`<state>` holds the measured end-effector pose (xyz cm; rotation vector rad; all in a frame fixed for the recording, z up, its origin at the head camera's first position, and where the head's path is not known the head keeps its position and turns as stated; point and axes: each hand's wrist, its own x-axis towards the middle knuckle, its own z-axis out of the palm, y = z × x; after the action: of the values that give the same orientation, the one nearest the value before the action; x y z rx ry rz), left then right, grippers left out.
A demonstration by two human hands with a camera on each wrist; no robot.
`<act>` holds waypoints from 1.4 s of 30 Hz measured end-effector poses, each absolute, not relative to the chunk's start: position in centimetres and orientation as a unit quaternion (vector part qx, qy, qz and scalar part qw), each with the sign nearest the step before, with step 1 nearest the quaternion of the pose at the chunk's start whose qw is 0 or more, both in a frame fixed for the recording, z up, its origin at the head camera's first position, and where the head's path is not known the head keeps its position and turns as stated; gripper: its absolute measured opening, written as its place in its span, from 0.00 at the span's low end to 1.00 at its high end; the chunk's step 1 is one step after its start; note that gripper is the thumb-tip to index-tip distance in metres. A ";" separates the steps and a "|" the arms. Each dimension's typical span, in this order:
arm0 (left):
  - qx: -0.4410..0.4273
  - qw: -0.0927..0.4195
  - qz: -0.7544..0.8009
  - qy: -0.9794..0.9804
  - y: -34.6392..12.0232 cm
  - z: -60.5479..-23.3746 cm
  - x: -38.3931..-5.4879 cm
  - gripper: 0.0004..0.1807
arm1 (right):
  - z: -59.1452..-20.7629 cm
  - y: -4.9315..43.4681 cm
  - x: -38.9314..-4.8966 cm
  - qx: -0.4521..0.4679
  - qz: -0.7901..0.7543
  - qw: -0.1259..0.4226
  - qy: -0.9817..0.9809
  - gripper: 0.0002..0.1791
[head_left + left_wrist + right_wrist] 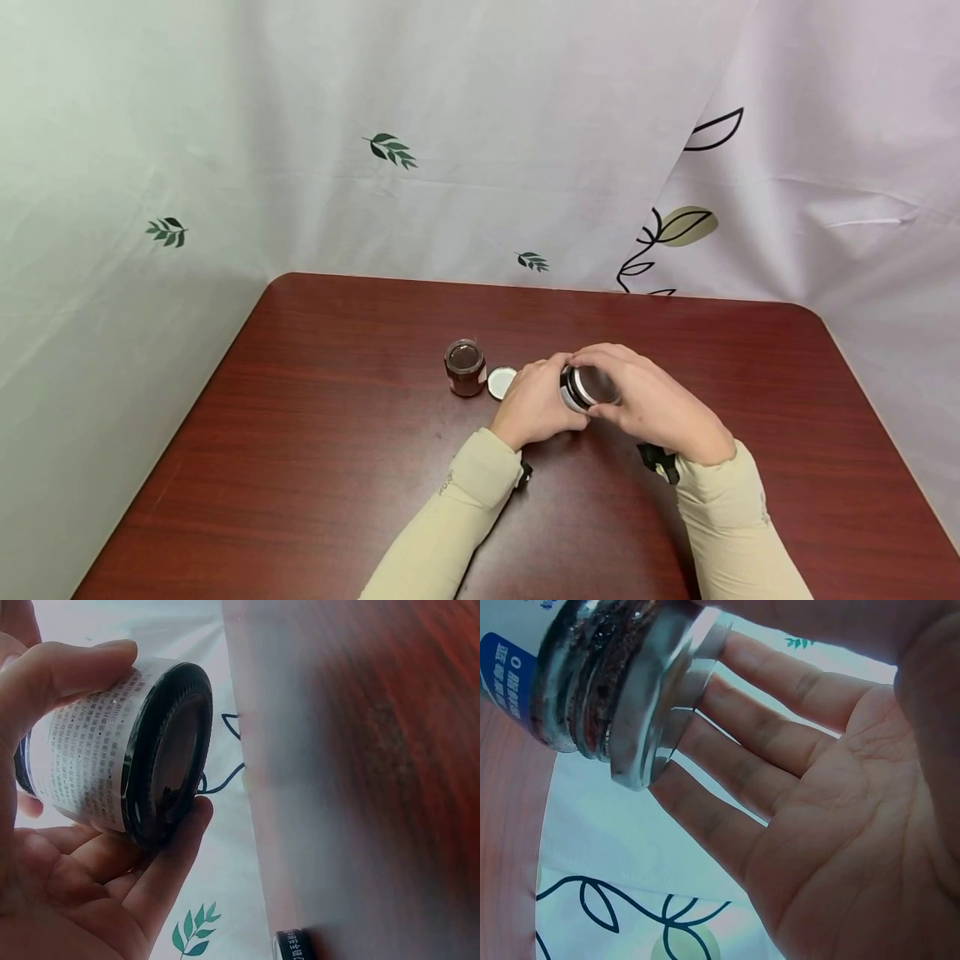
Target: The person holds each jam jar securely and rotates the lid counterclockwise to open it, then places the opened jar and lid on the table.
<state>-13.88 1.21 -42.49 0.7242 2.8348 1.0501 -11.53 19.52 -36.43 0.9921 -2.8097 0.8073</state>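
Observation:
My left hand (536,404) grips a glass jar (90,750) with dark contents and a printed white label. In the left wrist view the thumb lies on the label and fingers curl beneath, with the jar's round base facing outward. The jar is tilted, its lidded end toward my right hand (656,400). That hand holds the silver-edged lid (637,742), fingertips at one side of the rim and thumb at the other. In the right wrist view the lid sits on the jar's mouth, and the palm is apart from it.
Left of my hands, a second jar (465,377) stands uncapped with dark contents on the reddish-brown table (337,433). Beside it a loose lid (501,382) lies with its white inside up, close to my left hand. A pale leaf-patterned curtain (465,208) hangs behind the table.

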 end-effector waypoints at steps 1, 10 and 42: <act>0.233 0.017 0.337 0.912 1.2 -42.5 -13.9 0.41 | -36.4 19.5 -11.5 0.321 0.261 0.028 -0.910 0.33; 0.233 0.017 0.334 0.913 1.3 -42.5 -14.0 0.42 | -36.5 19.5 -11.6 0.322 0.260 0.032 -0.910 0.34; 0.217 0.027 0.348 0.912 1.2 -42.7 -14.0 0.41 | -36.5 19.9 -11.6 0.293 0.282 0.053 -0.912 0.33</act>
<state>-14.00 1.22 -42.66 0.6689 2.8160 1.0743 -11.58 19.89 -36.52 0.8919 -2.7715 0.8565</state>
